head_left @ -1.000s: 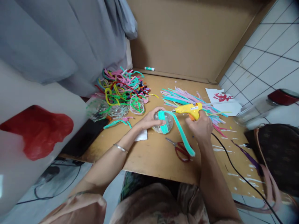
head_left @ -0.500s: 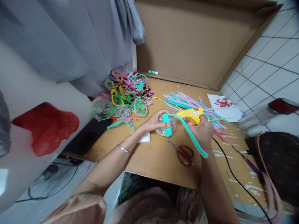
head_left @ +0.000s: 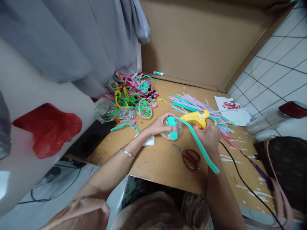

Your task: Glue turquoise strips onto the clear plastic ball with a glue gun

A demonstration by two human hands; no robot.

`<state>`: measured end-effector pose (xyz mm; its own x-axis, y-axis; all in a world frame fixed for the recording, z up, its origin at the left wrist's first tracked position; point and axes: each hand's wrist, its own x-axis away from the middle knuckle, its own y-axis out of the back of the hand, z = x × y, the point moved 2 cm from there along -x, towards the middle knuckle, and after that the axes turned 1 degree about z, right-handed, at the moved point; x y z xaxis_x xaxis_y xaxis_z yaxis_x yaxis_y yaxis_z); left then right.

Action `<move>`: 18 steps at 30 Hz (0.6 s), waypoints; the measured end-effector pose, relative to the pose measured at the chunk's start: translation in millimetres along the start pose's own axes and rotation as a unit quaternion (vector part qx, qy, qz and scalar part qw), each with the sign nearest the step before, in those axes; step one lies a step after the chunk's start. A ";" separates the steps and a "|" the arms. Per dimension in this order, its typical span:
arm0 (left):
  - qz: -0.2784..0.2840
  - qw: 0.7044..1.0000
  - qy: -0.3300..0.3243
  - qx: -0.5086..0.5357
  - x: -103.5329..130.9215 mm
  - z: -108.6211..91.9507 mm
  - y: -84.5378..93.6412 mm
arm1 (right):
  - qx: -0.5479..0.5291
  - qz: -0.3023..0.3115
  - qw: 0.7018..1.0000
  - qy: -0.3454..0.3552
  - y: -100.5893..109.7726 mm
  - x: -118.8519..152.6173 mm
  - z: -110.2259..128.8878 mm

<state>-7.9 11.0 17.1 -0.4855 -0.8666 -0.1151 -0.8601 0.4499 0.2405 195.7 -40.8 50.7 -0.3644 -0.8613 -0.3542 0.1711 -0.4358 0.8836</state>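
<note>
My left hand [head_left: 163, 124] is closed around a clear, round plastic piece [head_left: 177, 130], whose exact kind I cannot make out. Turquoise pipe cleaner [head_left: 172, 127] is wrapped over its middle in side-by-side bands. The loose end [head_left: 203, 151] arcs out to the right, passing in front of my right wrist. My right hand [head_left: 208, 134] grips a yellow hot glue gun [head_left: 193, 117], its nozzle pointing left at the wrapped piece. Whether the nozzle touches it is unclear. Red-handled scissors [head_left: 190, 158] lie on the table just below.
A tangle of colourful pipe cleaners [head_left: 131, 88] and clear plastic pieces [head_left: 105, 111] lie at the left. Straight pipe cleaners [head_left: 189, 103] are spread behind the glue gun. A black cord [head_left: 236, 169] runs along the right, near a brown bag [head_left: 285, 169]. Cardboard [head_left: 187, 44] stands behind.
The loose end of the turquoise pipe cleaner reaches a little further down and right over my right wrist. Both hands keep their grips, and the view has shifted slightly.
</note>
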 end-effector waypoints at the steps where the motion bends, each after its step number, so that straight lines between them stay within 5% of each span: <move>1: 0.000 1.000 -0.001 0.000 0.1 0.0 0.0 | -0.004 0.000 1.000 0.000 -0.4 -0.3 -0.3; 18: 0.006 1.000 -0.018 0.016 -0.7 5.5 -1.4 | -0.056 -0.004 0.998 0.016 0.7 -2.1 -4.8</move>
<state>-7.2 12.1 11.6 -0.5003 -0.8532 -0.1473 -0.8586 0.4669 0.2119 200.9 -40.6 50.5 -0.3367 -0.8649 -0.3723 0.2695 -0.4674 0.8420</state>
